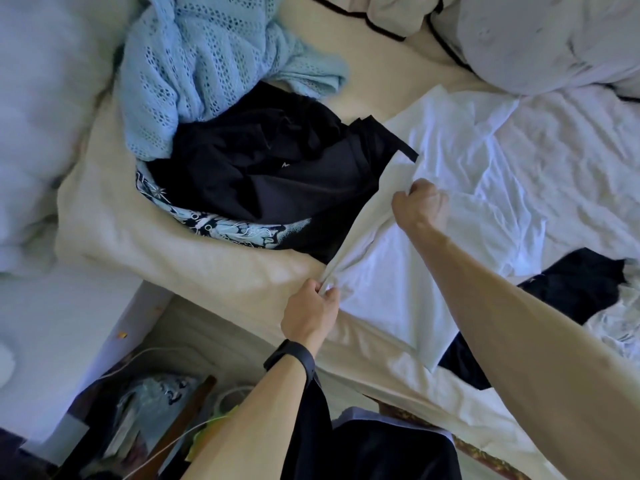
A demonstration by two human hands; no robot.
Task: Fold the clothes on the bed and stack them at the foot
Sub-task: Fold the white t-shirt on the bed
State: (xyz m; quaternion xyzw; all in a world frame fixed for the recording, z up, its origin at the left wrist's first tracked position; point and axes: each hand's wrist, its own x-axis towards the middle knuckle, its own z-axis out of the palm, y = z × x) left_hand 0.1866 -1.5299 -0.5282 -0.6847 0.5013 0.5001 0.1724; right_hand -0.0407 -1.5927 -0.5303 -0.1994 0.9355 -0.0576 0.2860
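A white garment [391, 289] lies spread on the bed [194, 268], its left edge lifted. My left hand [310, 311] pinches that edge at the near corner. My right hand [420, 204] grips the same edge farther up, fist closed around the cloth. To the left sits a heap of black clothes [277, 171] with a blue-patterned dark piece [235, 230] under it. A light blue knitted garment [194, 71] is bunched behind the heap. Another dark garment [575, 282] lies partly under the white one at the right.
White crumpled bedding [571, 161] covers the right of the bed, with a pillow [554, 39] at the far right. A pale duvet [45, 116] fills the left. Beside the bed, clutter and cables [156, 403] lie on the floor.
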